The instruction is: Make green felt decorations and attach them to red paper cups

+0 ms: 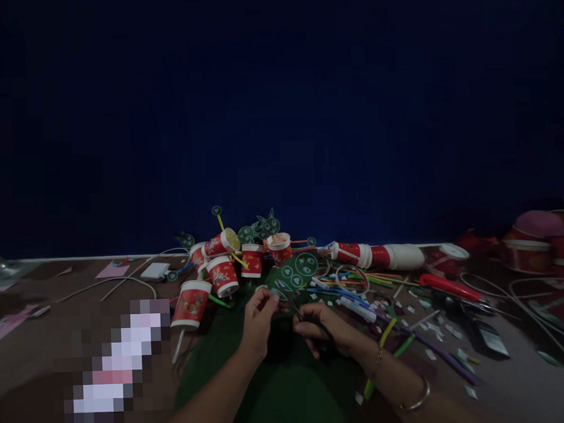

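Observation:
My left hand (pixel 258 320) pinches the near edge of a dark green printed paper sheet (pixel 296 273) with round and triangular shapes on it. My right hand (pixel 321 332) is closed around black-handled scissors (pixel 298 314), whose blades point up toward the sheet. Both hands work low in the middle of the view, over a green cloth (pixel 270 391) spread on the floor. A bangle and a thin bracelet show on my right wrist.
Several red paper cups (pixel 222 274) with straws and green cut-outs lie just beyond my hands. Coloured straws (pixel 354 286), white paper scraps, a stack of cups (pixel 371 255), a red-handled tool (pixel 449 287) and cables litter the right. A white charger (pixel 155 271) lies at the left.

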`<state>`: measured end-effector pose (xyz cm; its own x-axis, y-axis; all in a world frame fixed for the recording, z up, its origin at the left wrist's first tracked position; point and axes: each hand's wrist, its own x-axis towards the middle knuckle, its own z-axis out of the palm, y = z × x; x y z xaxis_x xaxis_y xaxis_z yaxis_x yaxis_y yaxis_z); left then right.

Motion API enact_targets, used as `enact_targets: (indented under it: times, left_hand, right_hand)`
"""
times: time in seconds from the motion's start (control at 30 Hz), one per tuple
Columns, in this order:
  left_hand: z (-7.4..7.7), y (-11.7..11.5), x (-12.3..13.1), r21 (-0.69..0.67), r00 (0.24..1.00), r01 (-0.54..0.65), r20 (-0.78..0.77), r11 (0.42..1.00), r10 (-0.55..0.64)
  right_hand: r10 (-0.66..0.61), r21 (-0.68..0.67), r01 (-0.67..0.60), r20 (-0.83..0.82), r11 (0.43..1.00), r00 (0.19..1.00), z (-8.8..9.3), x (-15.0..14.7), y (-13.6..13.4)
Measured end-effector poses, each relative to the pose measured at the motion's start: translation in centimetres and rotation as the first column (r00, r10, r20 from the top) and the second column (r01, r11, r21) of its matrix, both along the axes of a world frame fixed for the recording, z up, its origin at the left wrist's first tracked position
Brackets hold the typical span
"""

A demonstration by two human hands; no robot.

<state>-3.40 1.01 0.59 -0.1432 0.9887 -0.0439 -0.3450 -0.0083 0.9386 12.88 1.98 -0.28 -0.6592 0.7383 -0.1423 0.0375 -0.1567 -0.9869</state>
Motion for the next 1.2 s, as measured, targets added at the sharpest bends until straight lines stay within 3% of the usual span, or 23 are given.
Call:
enact_targets:
  times: [0.7,1.2]
  left_hand:
    - [-1.0,0.3,-0.4,-0.001,0.997,0.081,0.008,0.997,-0.081]
    - [-1.4,0.4,-0.6,-0.021,0.987,0.162,0.016,0.987,-0.161]
  right_hand:
    - [-0.045,0.024,0.044,0.020,0.999,0.999,0.5,-0.4,-0.3]
    - [-0.022,0.011,0.022,0.005,1.000,1.000,-0.3,-0.3,0.2]
